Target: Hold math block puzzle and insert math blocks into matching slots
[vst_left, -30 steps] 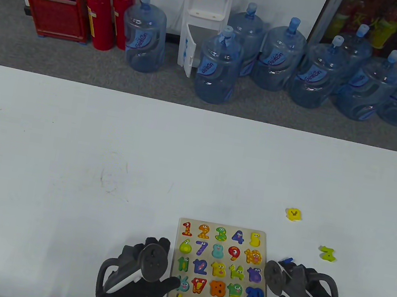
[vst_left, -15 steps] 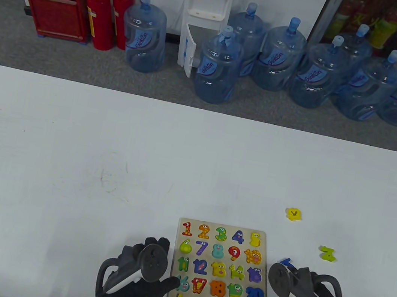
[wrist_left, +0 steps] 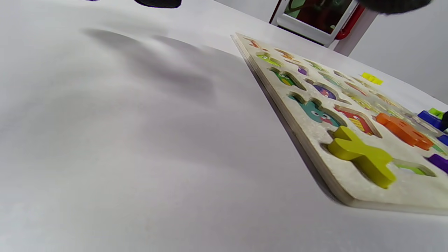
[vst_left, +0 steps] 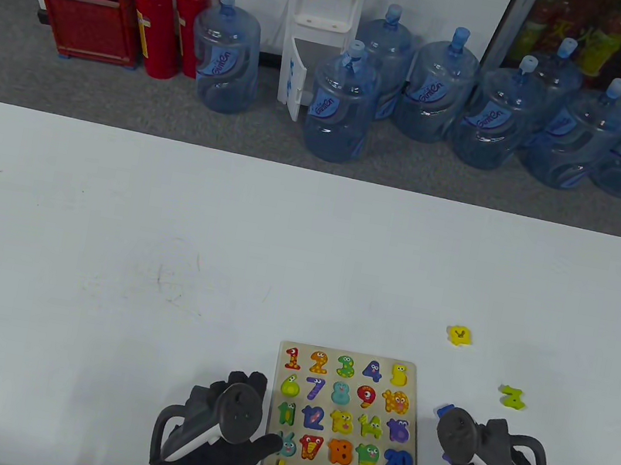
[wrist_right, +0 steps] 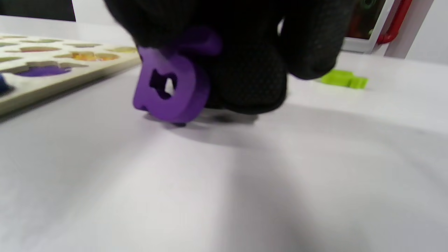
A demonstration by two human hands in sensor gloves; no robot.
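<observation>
- We see the left hand (vst_left: 228, 439) press the wooden number puzzle board (vst_left: 347, 426) flat on the white desk (vst_left: 164, 255), steadying it.
- We see the right hand (wrist_right: 245, 52) pinch a purple wooden block (wrist_right: 171, 89), lifting for insertion.

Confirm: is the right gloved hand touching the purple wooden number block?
Touching. The right wrist view shows the black gloved fingers wrapped over the top of the purple wooden number block, its lower edge at the white table.

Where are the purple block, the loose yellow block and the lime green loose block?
purple block (wrist_right: 171, 89): right wrist view, its flat face beside the hole.
yellow block (vst_left: 459, 335): table view, its top face.
lime green block (vst_left: 513, 397): table view, its middle.
</observation>
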